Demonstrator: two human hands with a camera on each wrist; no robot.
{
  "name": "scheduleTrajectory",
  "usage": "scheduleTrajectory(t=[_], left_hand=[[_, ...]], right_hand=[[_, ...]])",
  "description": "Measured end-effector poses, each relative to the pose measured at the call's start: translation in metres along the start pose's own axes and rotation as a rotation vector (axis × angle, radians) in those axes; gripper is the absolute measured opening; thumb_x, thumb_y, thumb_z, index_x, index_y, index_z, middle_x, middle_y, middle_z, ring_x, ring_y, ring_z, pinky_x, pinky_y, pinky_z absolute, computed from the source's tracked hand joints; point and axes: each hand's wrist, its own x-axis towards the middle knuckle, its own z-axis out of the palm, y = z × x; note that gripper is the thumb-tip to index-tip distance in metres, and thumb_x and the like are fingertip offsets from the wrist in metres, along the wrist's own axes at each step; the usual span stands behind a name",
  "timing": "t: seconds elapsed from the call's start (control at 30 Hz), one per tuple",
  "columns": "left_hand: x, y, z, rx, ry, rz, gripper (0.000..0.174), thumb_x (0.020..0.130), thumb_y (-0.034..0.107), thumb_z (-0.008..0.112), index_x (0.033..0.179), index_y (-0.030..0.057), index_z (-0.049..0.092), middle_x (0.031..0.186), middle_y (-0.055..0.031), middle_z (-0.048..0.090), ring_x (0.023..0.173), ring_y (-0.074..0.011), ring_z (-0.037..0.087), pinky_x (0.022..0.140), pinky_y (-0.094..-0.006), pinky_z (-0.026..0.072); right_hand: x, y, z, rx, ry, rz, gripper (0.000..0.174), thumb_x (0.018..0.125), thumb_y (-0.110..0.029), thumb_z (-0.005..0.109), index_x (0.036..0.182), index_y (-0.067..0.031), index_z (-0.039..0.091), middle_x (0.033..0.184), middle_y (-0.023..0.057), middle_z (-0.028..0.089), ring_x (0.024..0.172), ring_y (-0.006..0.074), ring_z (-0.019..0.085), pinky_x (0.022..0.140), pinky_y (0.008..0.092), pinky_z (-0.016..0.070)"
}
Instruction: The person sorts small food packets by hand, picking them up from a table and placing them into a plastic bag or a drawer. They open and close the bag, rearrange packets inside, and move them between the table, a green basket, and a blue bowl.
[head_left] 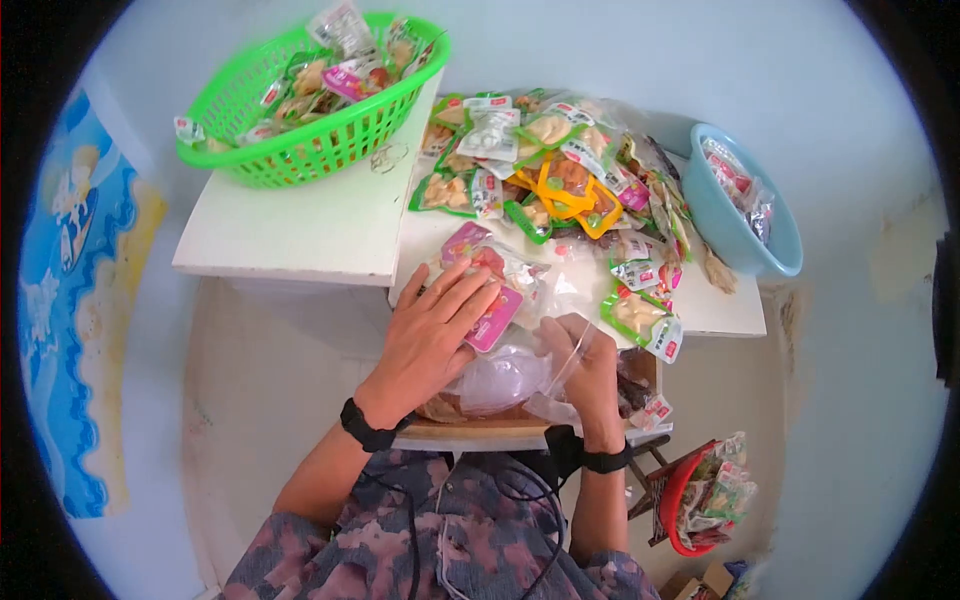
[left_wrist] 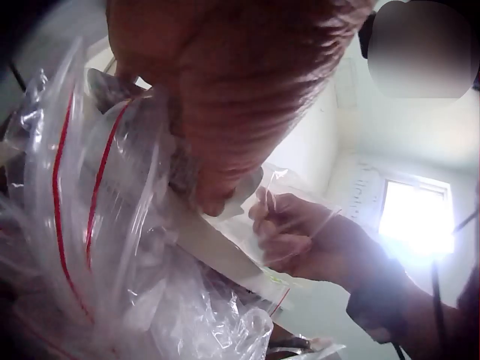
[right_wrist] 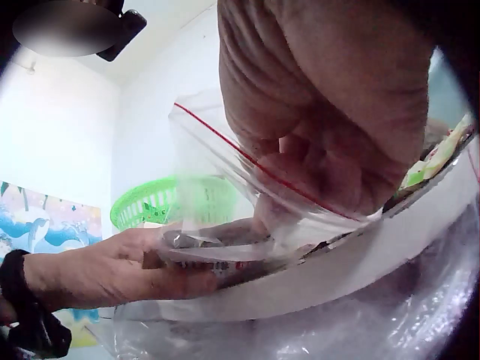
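My left hand (head_left: 425,325) lies with fingers extended over pink snack packets (head_left: 494,320) at the front of the white table. The packets are in or under a clear zip bag (head_left: 575,285). My right hand (head_left: 590,370) has curled fingers and grips the bag near its mouth. The bag's red zip strip shows across the right hand in the right wrist view, where the left hand (right_wrist: 112,274) rests at the packets' far end. Below both hands, an open drawer contains loose clear bags (head_left: 505,382); red-striped zip bags (left_wrist: 105,187) fill the left wrist view's left side.
A heap of snack packets (head_left: 560,175) covers the table's back. A green basket (head_left: 345,135) of packets stands on the raised left board, a blue basin (head_left: 735,235) at the right. Lower right, a red basket (head_left: 670,510) holds more packets. The drawer's edge (head_left: 480,430) is close to my body.
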Motion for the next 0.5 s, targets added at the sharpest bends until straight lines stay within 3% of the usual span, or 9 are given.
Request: scheduleTrajectory(t=[0.1, 0.2, 0.33, 0.5], left_hand=[[0.008, 0.000, 0.004, 0.013, 0.024, 0.007, 0.076, 0.077, 0.012, 0.079, 0.149, 0.0148, 0.053, 0.154, -0.0052, 0.050, 0.148, -0.0293, 0.040, 0.122, -0.0577, 0.0279], [0.017, -0.001, 0.012, 0.043, 0.045, 0.012, 0.076, 0.077, 0.010, 0.078, 0.149, 0.0148, 0.052, 0.154, -0.0056, 0.050, 0.148, -0.0304, 0.039, 0.122, -0.0595, 0.0272], [0.022, 0.002, 0.012, 0.054, 0.030, 0.001, 0.078, 0.078, 0.009, 0.077, 0.151, 0.0137, 0.050, 0.156, -0.0074, 0.046, 0.150, -0.0317, 0.036, 0.122, -0.0603, 0.0263], [0.022, 0.005, 0.008, 0.075, -0.024, -0.011, 0.082, 0.077, 0.012, 0.079, 0.153, 0.0121, 0.046, 0.159, -0.0092, 0.043, 0.151, -0.0327, 0.034, 0.123, -0.0612, 0.0252]], right_hand=[[-0.005, 0.007, -0.006, 0.127, 0.094, 0.048, 0.031, 0.104, -0.025, 0.066, 0.089, 0.0010, 0.071, 0.066, -0.0008, 0.060, 0.056, 0.0035, 0.045, 0.051, 0.0235, 0.0369], [-0.005, 0.021, -0.014, 0.176, 0.096, 0.023, 0.023, 0.103, -0.018, 0.065, 0.092, 0.0005, 0.071, 0.073, 0.0005, 0.066, 0.057, 0.0018, 0.049, 0.050, 0.0214, 0.0368], [-0.008, 0.032, -0.018, 0.116, 0.168, -0.071, 0.022, 0.104, -0.014, 0.063, 0.088, 0.0007, 0.068, 0.069, -0.0005, 0.062, 0.055, 0.0029, 0.049, 0.050, 0.0219, 0.0367], [-0.016, 0.034, -0.020, 0.241, 0.284, -0.051, 0.018, 0.105, -0.016, 0.062, 0.099, 0.0003, 0.068, 0.083, 0.0024, 0.068, 0.059, 0.0046, 0.055, 0.054, 0.0213, 0.0442]])
